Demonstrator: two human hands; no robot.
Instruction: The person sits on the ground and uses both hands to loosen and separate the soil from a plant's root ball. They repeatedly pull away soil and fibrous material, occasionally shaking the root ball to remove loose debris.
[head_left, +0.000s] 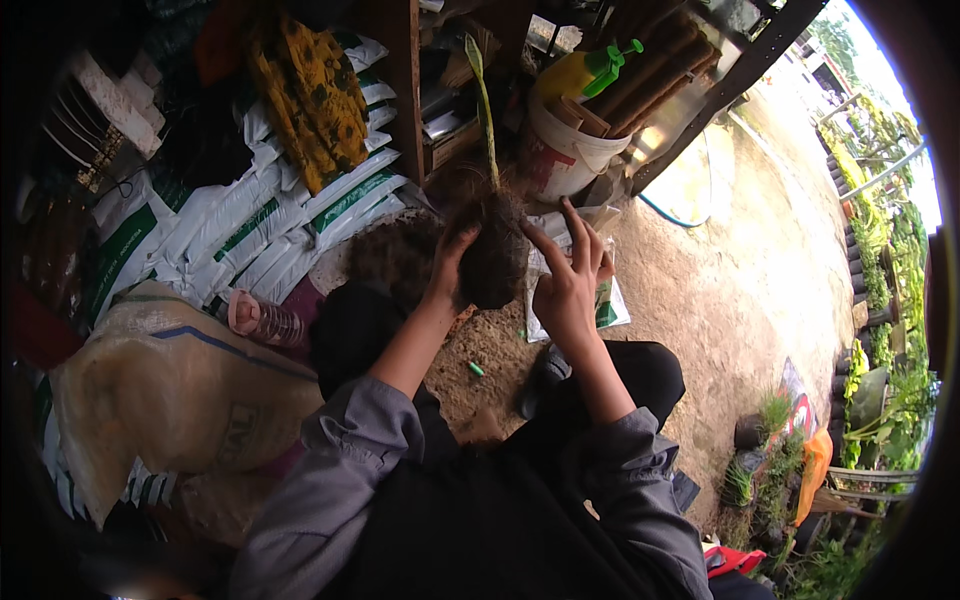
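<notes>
My left hand grips a dark root ball from its left side, holding it up above the ground between my knees. From its top rises one narrow, upright leaf, green with pale yellowish edges. Fine roots stick out around the leaf's base. My right hand is at the right side of the ball, its index fingertip at the soil and the other fingers spread, holding nothing. Behind my left hand, a heap of dark soil is partly hidden.
White-and-green plastic packs are stacked at left behind a large woven sack and a clear plastic bottle. A white bucket holds a yellow sprayer. Potted plants stand at right. A green cylinder lies on the ground.
</notes>
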